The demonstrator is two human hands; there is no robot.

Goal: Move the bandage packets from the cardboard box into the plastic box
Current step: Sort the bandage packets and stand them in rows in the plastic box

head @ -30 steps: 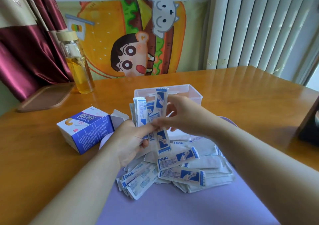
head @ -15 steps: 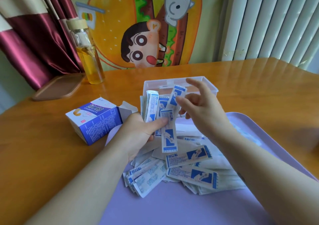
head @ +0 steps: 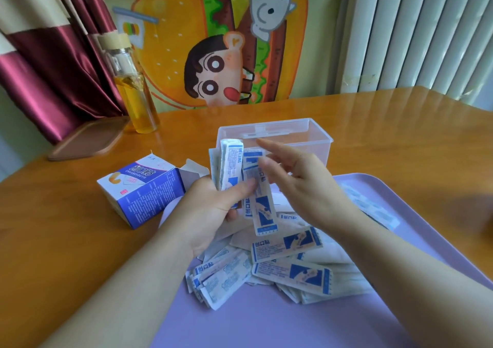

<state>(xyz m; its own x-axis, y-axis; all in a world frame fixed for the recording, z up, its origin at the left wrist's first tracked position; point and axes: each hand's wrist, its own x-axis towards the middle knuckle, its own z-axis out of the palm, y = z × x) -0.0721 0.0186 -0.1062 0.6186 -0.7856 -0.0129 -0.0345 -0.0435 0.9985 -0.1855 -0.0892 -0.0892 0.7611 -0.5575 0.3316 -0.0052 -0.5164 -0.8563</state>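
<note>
So compared with half a second back, the right hand (head: 301, 187) has been loosened off the packets: its fingers are now spread and relaxed, nothing is pinched, and the fingertips are left just by the top of the stack.

The bundle of bandage packets (head: 230, 163) is held upright in the left hand (head: 210, 214), clamped between the thumb and the curled fingers. One long packet (head: 262, 209) is pinned under that thumb and hangs lower than the rest. All of this is held in front of the clear plastic box (head: 306, 139), which is set open-topped on the counter (head: 66, 241) behind the hands.

Below the hands, a loose pile of packets (head: 282, 265) is spread over a purple tray (head: 266, 321). The cardboard box (head: 144, 190) is laid on its side just left of the tray, end flap open.

Further back left, a glass bottle (head: 133, 89) of yellow liquid can be seen next to a brown wooden lid (head: 88, 139), with a cartoon burger cloth (head: 226, 41) hung behind.
</note>
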